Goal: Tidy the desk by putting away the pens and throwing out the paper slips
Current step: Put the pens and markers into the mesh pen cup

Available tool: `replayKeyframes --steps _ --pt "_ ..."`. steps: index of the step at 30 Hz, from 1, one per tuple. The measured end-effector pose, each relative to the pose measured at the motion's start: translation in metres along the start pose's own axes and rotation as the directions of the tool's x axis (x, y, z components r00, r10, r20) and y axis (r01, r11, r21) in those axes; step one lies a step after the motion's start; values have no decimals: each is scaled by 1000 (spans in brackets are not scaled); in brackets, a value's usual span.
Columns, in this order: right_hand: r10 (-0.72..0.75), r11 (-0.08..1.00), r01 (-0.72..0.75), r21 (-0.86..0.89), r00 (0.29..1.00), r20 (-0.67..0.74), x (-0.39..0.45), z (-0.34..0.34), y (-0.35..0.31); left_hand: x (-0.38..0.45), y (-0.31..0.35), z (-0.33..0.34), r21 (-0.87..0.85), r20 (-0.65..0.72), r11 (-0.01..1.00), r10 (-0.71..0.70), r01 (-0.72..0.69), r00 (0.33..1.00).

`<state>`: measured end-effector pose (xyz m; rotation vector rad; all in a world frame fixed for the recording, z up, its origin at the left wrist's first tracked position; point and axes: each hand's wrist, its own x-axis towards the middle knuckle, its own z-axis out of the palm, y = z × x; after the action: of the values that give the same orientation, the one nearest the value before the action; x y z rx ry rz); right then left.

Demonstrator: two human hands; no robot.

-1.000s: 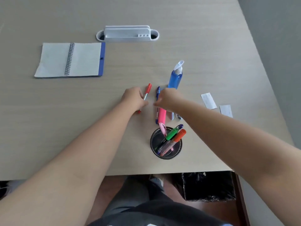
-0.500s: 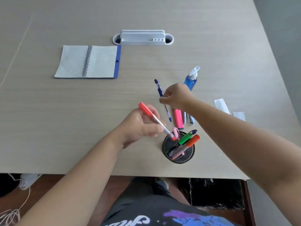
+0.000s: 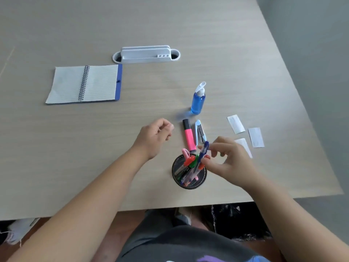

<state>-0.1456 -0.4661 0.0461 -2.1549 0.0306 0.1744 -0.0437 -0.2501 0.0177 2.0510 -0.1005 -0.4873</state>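
Blue pen [image 3: 203, 154] tilted over the black round pen cup [image 3: 189, 183], tip down among the other pens, pinched between thumb and fingertips of the right hand [image 3: 229, 161]. Red-capped pen [image 3: 188, 160] and green marker [image 3: 194, 163] already in the cup, near the desk's near edge. Left hand [image 3: 154, 136] just left, above the surface, fingers loosely curled and holding nothing. Pink highlighter [image 3: 189, 137] with black cap and small stapler [image 3: 200, 133] flat just beyond the cup. Three white paper slips [image 3: 255, 137] to the right, one partly hidden by the right hand. Blue spray bottle [image 3: 198, 100] upright farther back. Open spiral notebook [image 3: 85, 85] far left, white organiser tray [image 3: 146, 54] beyond. Pale wood-grain desk [image 3: 236, 63]; grey wall at right; black bin liner [image 3: 234, 220] below the near edge.
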Motion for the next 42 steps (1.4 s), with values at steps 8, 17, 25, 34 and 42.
replayKeyframes --steps 8,17,25,34,42 --pt "359 927 -338 161 924 -130 85 0 33 78 -21 36 611 258 764 56 -208 964" --pt "382 873 -363 -326 924 -6 132 35 57 100 -11 46 564 244 817 -30 -117 969" --pt "563 808 -526 266 822 -85 101 5 63 88 -19 26 471 162 878 17 -92 987" --pt "594 695 -524 492 804 17 58 8 71 75 -42 1 654 334 703 62 -279 940" --pt "380 845 -292 449 917 -119 -13 -8 39 32 -27 -61 685 163 728 -128 -19 978"
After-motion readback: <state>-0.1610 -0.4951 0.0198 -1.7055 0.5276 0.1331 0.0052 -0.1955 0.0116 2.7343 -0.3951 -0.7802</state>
